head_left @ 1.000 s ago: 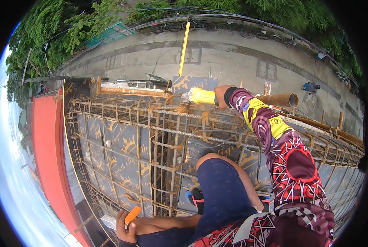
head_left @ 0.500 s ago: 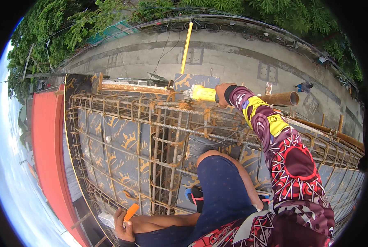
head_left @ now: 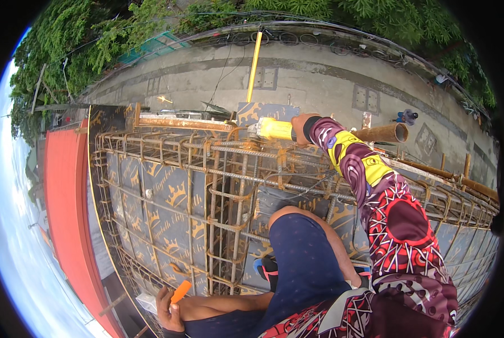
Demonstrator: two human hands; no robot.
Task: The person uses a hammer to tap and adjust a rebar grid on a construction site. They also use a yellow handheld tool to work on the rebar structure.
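At the top of the rebar cage, my right hand (head_left: 303, 128) is wrapped round the rear end of a yellow angle grinder (head_left: 276, 129). The grinder's metal head points left and sits over the tied bars; I cannot tell whether its disc touches them. Down at the lower left, my left hand (head_left: 169, 310) is closed beside my bent leg. A flat orange piece (head_left: 180, 291) sticks up from its fingers, its kind unclear. Just left of those fingers shows something of clear plastic (head_left: 146, 302). Rusty steel rebar (head_left: 221, 222) crosses in front of my knee.
Dark formwork panels (head_left: 176, 188) with gold print line the cage. A rusty pipe (head_left: 382, 133) juts out right of my wrist. Beyond the edge, far below, lies a paved street (head_left: 314, 73) with a person (head_left: 407, 116) on it. A yellow bar (head_left: 254, 66) extends outward.
My right hand and the grinder have shifted very slightly left. The person on the street has moved a little left. My left hand stays in place.
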